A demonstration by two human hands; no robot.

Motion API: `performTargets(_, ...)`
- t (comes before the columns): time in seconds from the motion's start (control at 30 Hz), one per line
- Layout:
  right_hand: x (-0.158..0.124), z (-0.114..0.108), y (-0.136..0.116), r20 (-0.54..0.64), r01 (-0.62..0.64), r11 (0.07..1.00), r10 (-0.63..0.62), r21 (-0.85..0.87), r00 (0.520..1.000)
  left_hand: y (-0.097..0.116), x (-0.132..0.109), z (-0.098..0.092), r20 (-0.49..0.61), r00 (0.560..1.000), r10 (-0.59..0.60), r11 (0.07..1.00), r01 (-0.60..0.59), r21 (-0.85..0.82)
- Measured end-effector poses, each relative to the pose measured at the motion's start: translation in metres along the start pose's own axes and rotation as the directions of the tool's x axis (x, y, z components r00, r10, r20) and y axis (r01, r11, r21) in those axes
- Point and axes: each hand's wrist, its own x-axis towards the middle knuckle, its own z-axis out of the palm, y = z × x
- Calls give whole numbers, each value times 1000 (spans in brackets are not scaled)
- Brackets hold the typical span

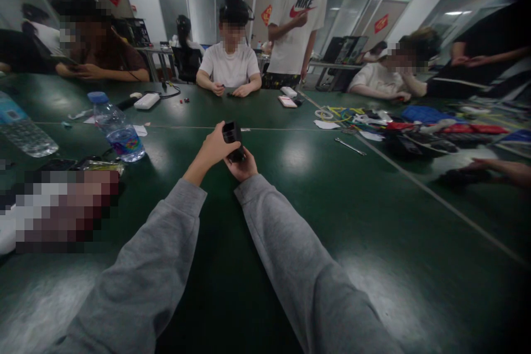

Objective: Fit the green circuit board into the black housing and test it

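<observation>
A small black box-shaped object [233, 134] is held up over the green table, in both of my hands; its upper end looks hollow or recessed. From the left side, my left hand [215, 146] wraps round it, thumb across the near face. Lower down, my right hand [244, 166] grips its bottom end, with the fingers partly hidden behind it. Exactly what kind of object it is, I cannot make out.
On the left stand a water bottle [118, 131] and a second bottle [27, 124], with a white power bank [146, 101] behind. A wrench [350, 146] lies right of centre, near heaped cables and tools [431, 124]. Several people sit or stand around the green table [373, 221].
</observation>
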Motion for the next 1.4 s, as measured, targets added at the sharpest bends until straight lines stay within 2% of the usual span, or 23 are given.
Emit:
performTargets(0.13,-1,0,0,-5,5,1000,-5,-12,1000,1,4,-4,-8,1000,-6,992,5,-126)
performTargets(0.23,1,-1,0,-6,11,1000,-11,-17,1000,7,2,-10,46,995,-87,947,97,-305)
performTargets(0.33,2,-3,0,-12,3,1000,-3,-11,1000,11,0,-18,171,971,-168,826,233,-514)
performTargets(0.4,1,-3,0,-1,-7,1000,7,-4,1000,7,1,-24,237,957,-166,716,283,-638)
performTargets(0.53,0,-3,-1,24,-19,1000,19,-16,1000,-18,2,-27,260,958,-119,527,283,-801)
performTargets(0.63,0,-1,0,30,-11,1000,12,-29,999,-45,0,-16,271,948,-166,402,316,-859)
performTargets(0.7,0,0,0,63,-17,999,20,-39,998,-62,-2,-4,256,948,-191,369,311,-876)
performTargets(0.8,0,1,0,95,-25,999,29,-44,995,-82,-3,11,228,931,-284,368,326,-871)
performTargets(0.87,0,1,0,94,-23,999,27,-45,995,-88,-2,16,216,927,-307,399,331,-855)
performTargets(1.0,-3,2,1,86,-31,998,35,-45,996,-85,-1,17,209,934,-290,475,330,-816)
performTargets(1.17,-6,6,1,79,-35,998,39,-43,996,-81,-2,18,225,934,-278,520,343,-782)
performTargets(1.4,-2,4,0,47,-30,999,32,-38,998,-82,-1,22,232,916,-326,439,364,-821)
